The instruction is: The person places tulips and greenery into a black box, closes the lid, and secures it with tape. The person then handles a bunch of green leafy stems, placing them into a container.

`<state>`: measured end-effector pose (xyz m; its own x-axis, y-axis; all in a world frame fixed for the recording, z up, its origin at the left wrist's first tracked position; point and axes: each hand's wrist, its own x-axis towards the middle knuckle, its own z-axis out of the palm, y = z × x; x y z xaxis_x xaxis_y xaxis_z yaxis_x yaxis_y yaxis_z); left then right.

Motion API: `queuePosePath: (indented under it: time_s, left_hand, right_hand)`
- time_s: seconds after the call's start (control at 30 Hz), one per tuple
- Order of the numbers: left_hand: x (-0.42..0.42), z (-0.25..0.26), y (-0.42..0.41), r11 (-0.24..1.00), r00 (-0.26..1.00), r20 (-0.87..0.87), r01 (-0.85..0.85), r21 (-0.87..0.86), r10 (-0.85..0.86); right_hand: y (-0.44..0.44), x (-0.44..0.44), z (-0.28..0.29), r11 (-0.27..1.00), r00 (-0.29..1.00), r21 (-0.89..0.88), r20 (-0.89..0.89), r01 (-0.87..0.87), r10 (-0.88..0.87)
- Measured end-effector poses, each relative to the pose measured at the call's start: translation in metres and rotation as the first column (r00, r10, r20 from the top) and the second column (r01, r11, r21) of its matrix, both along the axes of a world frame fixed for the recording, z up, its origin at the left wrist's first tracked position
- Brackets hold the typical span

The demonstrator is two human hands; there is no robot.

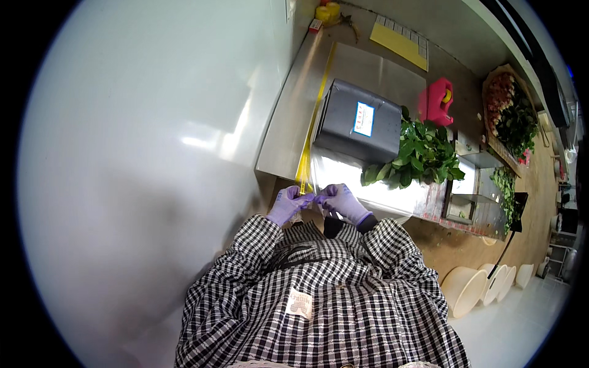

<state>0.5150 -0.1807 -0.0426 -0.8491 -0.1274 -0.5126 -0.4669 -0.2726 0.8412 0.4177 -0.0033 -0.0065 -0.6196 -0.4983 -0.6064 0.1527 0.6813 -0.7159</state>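
Note:
My left hand and my right hand, both in purple-and-white gloves, meet at the table's near edge. Their fingertips pinch the rim of a clear plastic film, whose exact shape is hard to make out against the glare. A yellow strip marked like a measuring tape runs up the table beside my left hand. Just beyond the film sits a dark grey box bearing a label. Leafy green stems stick out from the box's right side, and their cut ends are hidden.
A pink tape dispenser stands past the leaves, with a yellow sheet farther back. At right are a metal-framed rack and a paper-wrapped flower bunch. A white wall rises close on my left. Several pale buckets stand on the floor.

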Motion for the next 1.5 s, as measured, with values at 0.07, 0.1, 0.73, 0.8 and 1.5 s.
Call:
queuePosePath:
  time_s: [0.07, 0.1, 0.73, 0.8, 1.5]
  left_hand:
    - [0.001, 0.008, -0.003, 0.998, 1.0, 0.014, 0.007, 0.064, -0.008]
    - [0.002, 0.009, -0.006, 0.995, 1.0, 0.02, 0.01, 0.096, -0.012]
    - [0.039, -0.053, -0.034, 0.785, 0.978, 0.139, -0.036, -0.619, 0.155]
    - [0.028, -0.044, -0.03, 0.946, 0.969, 0.189, -0.096, -0.31, 0.161]
    - [0.009, 0.011, -0.004, 0.986, 0.988, 0.06, -0.147, 0.074, 0.143]
  right_hand:
    - [0.01, -0.002, -0.01, 0.964, 0.963, -0.197, 0.237, 0.177, -0.128]
    - [0.017, -0.008, -0.015, 0.98, 0.989, -0.176, 0.13, 0.094, -0.071]
    - [0.003, -0.004, 0.035, 0.949, 0.938, 0.16, -0.177, -0.271, 0.298]
    - [0.001, 0.0, 0.026, 0.946, 0.911, 0.198, -0.28, -0.255, 0.304]
    - [-0.009, 0.01, 0.027, 0.961, 0.897, 0.146, -0.35, -0.233, 0.271]
